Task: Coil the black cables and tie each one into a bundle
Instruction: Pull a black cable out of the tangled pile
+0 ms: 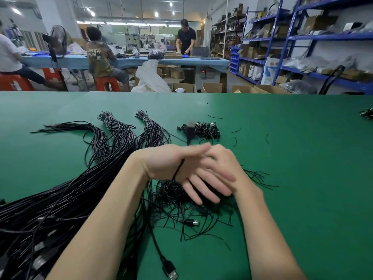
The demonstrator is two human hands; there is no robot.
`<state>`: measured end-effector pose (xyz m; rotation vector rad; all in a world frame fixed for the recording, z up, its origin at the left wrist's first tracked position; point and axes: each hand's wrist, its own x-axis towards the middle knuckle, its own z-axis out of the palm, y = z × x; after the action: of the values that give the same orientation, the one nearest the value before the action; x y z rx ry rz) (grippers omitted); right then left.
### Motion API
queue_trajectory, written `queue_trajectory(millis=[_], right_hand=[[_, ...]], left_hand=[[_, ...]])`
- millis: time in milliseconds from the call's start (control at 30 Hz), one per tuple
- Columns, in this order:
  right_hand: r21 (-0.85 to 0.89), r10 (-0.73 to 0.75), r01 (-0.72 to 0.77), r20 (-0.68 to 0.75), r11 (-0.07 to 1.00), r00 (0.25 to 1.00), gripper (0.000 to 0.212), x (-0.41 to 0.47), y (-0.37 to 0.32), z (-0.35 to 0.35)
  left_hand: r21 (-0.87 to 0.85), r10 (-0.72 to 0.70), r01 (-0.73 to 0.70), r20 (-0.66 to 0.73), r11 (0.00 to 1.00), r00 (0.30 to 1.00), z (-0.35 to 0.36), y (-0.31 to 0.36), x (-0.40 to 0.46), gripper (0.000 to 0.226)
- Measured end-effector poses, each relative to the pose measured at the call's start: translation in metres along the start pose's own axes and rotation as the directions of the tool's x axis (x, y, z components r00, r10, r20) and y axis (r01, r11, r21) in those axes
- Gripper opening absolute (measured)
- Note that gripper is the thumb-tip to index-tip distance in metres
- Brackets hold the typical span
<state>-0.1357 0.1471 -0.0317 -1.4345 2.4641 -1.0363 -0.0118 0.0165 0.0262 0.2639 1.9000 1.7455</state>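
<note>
1. The left hand (pixel 171 164) is at the centre of the view with its fingers straight and spread, pointing toward 4 o'clock. A black cable (pixel 178 169) wraps across its palm as a coil, running roughly 12 to 6 o'clock across the hand.
2. The right hand (pixel 222 160) lies just beside and partly behind the left, toward 3 o'clock. It is blurred, so I cannot tell whether it pinches the cable or only touches it.
3. A blurred cable end (pixel 189 131) stands up at 12 o'clock from the hands. By my judgement this free tail is what the next wrap turns on, and the right hand is nearer to it.
4. The loose cable supply (pixel 60 209) fans out on the green bench (pixel 302 158) toward 8 o'clock. Tied bundles (pixel 199 130) lie at 12 o'clock, well apart from the hands.
5. The short ties (pixel 201 219) lie under the hands toward 6 o'clock and are partly hidden. The coil's turns cannot be counted.
</note>
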Motion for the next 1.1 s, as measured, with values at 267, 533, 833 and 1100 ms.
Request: queue_trajectory(millis=[267, 533, 833, 1100], right_hand=[[-0.084, -0.169, 0.148, -0.599, 0.985, 0.783, 0.013, -0.006, -0.005, -0.027], [0.275, -0.085, 0.152, -0.242, 0.949, 0.967, 0.013, -0.014, -0.010, -0.069], [0.518, -0.074, 0.121, -0.109, 0.847, 0.991, 0.038, -0.013, -0.005, -0.054], [0.572, -0.250, 0.112, 0.167, 0.813, 0.954, 0.021, -0.016, -0.001, -0.052]], left_hand=[[0.424, -0.269, 0.474, -0.457, 0.772, 0.848, 0.004, 0.006, -0.002, 0.071], [0.397, 0.053, 0.223, -0.577, 0.890, 0.815, -0.014, -0.001, -0.005, 0.062], [0.157, 0.069, 0.028, -0.581, 0.987, 0.811, -0.025, -0.026, 0.011, 0.080], [0.186, 0.181, -0.078, -0.635, 0.979, 0.751, -0.022, -0.025, 0.021, 0.070]])
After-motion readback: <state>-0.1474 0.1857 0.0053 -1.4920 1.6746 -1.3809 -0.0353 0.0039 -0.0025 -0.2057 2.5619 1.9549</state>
